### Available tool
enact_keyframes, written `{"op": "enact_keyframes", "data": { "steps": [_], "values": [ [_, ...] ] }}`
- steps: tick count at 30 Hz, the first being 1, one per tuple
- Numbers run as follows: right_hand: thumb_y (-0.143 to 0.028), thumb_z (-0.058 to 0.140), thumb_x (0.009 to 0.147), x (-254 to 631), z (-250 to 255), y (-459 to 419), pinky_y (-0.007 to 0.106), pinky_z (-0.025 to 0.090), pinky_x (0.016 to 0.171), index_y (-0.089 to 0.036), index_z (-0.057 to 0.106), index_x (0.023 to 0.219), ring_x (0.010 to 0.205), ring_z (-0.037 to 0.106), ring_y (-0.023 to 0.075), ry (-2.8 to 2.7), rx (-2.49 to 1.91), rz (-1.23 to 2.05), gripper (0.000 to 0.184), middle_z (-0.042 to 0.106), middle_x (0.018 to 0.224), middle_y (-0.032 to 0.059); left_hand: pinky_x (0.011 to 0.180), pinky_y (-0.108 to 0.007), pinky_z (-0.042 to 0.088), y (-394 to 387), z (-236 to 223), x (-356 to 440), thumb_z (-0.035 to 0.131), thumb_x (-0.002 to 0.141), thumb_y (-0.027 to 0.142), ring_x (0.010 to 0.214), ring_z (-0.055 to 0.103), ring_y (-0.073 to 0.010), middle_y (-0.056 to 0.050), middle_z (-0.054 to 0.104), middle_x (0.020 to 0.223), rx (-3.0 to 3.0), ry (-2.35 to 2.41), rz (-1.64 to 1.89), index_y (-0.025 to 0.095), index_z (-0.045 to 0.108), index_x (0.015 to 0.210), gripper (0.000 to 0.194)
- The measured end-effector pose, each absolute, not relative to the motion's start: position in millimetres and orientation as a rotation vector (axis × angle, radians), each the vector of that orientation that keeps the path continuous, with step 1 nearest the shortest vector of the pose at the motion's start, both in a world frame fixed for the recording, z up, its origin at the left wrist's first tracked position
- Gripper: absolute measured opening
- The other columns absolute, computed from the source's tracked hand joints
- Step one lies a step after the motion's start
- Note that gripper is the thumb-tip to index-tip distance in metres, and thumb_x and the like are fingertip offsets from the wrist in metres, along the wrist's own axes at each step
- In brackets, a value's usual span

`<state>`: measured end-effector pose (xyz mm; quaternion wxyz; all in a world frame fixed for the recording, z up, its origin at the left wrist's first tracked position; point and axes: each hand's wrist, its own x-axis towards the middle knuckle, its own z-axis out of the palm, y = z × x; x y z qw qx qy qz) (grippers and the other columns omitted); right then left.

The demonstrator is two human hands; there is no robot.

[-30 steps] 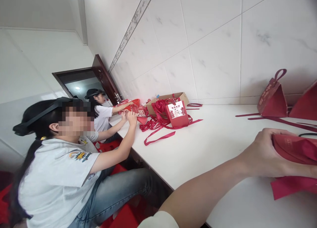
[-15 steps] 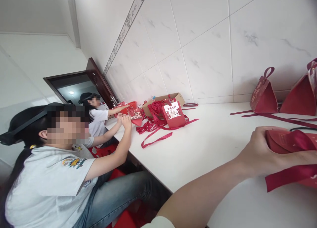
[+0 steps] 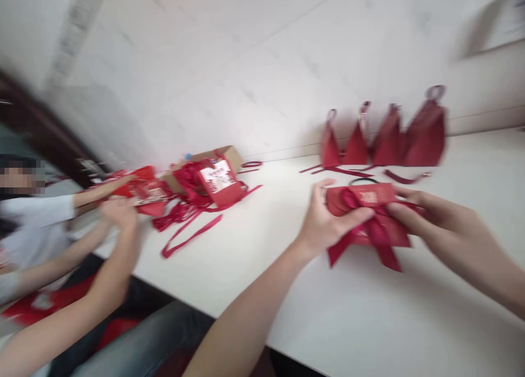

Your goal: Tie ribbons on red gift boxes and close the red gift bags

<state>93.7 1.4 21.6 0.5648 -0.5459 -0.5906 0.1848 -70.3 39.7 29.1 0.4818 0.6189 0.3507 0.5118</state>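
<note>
A red gift box with a dark red ribbon bow and gold print is held between both hands over the white table. My left hand grips its left end, the thumb lying across the bow. On the right end, my right hand closes round the box, thumb in front and fingers behind. Two ribbon tails hang below the front. A thin dark loop shows above its top edge.
Several red triangular boxes with loops stand against the tiled wall. Loose straps lie before them. Further left are a cardboard box of red ribbons, a red printed box and a co-worker's hands.
The view has swung right, blurring the picture. My right hand, the whole gift box and more triangular boxes are now visible. My left hand keeps its hold.
</note>
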Motion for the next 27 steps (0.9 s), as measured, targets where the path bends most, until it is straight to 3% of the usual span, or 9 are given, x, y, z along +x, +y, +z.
{"op": "enact_keyframes", "data": {
  "steps": [4, 9, 12, 14, 17, 23, 27],
  "values": [
    [-0.059, 0.057, 0.077, 90.9, 27.0, -2.7, 0.035, 0.051, 0.067, -0.019, 0.051, 0.064, 0.085, 0.064, 0.0248, -1.294, -1.222, 0.616, 0.043, 0.063, 0.116, 0.0097, 0.1, -0.04, 0.043, 42.7, 29.7, -69.4, 0.077, 0.067, 0.035, 0.123, 0.046, -0.0246, -0.008, 0.046, 0.131, 1.844, 0.871, 1.475, 0.026, 0.047, 0.118, 0.06],
    [-0.054, 0.059, 0.08, 90.3, 26.1, -3.3, 0.037, 0.051, 0.078, -0.019, 0.047, 0.065, 0.097, 0.062, 0.0248, -1.269, -1.138, 0.696, 0.04, 0.061, 0.12, 0.0095, 0.089, -0.035, 0.048, 41.8, 29.9, -71.5, 0.065, 0.08, 0.035, 0.126, 0.042, -0.0237, -0.007, 0.049, 0.127, 2.053, 0.837, 1.577, 0.022, 0.058, 0.087, 0.017],
    [-0.053, 0.06, 0.08, 92.1, 26.5, -3.5, 0.036, 0.052, 0.076, -0.018, 0.049, 0.067, 0.1, 0.061, 0.0254, -1.278, -1.125, 0.706, 0.038, 0.056, 0.128, 0.009, 0.082, -0.032, 0.049, 42.7, 29.6, -72.5, 0.06, 0.084, 0.032, 0.116, 0.049, -0.0208, -0.008, 0.052, 0.112, 2.104, 0.869, 1.708, 0.02, 0.053, 0.076, 0.016],
    [-0.052, 0.06, 0.08, 91.9, 27.1, -3.7, 0.034, 0.053, 0.069, -0.019, 0.049, 0.067, 0.102, 0.06, 0.0264, -1.281, -1.125, 0.693, 0.038, 0.055, 0.128, 0.0088, 0.079, -0.031, 0.049, 43.1, 30.0, -72.6, 0.059, 0.084, 0.031, 0.099, 0.054, -0.0172, -0.005, 0.052, 0.095, 2.173, 0.928, 1.79, 0.02, 0.05, 0.073, 0.018],
    [-0.053, 0.058, 0.081, 90.4, 28.0, -4.3, 0.033, 0.055, 0.065, -0.019, 0.048, 0.066, 0.108, 0.057, 0.0282, -1.274, -1.117, 0.657, 0.038, 0.055, 0.127, 0.0088, 0.071, -0.028, 0.047, 42.4, 31.7, -72.1, 0.055, 0.086, 0.03, 0.075, 0.05, -0.0129, -0.001, 0.046, 0.078, 2.209, 1.002, 1.75, 0.02, 0.045, 0.073, 0.019],
    [-0.05, 0.055, 0.085, 92.5, 29.3, -2.9, 0.037, 0.055, 0.077, -0.018, 0.055, 0.068, 0.109, 0.056, 0.0268, -1.304, -1.124, 0.657, 0.035, 0.054, 0.127, 0.0081, 0.072, -0.027, 0.046, 40.3, 31.8, -70.0, 0.049, 0.088, 0.029, 0.078, 0.049, -0.0123, -0.001, 0.045, 0.082, 2.05, 1.042, 1.581, 0.02, 0.042, 0.074, 0.018],
    [-0.049, 0.055, 0.085, 94.6, 33.8, -3.2, 0.04, 0.054, 0.081, -0.018, 0.049, 0.063, 0.103, 0.058, 0.0242, -1.288, -1.099, 0.723, 0.039, 0.055, 0.122, 0.007, 0.074, -0.027, 0.046, 40.8, 27.6, -67.0, 0.048, 0.089, 0.027, 0.081, 0.048, -0.0127, -0.002, 0.043, 0.085, 2.04, 1.046, 1.639, 0.02, 0.041, 0.073, 0.018]
  ]
}}
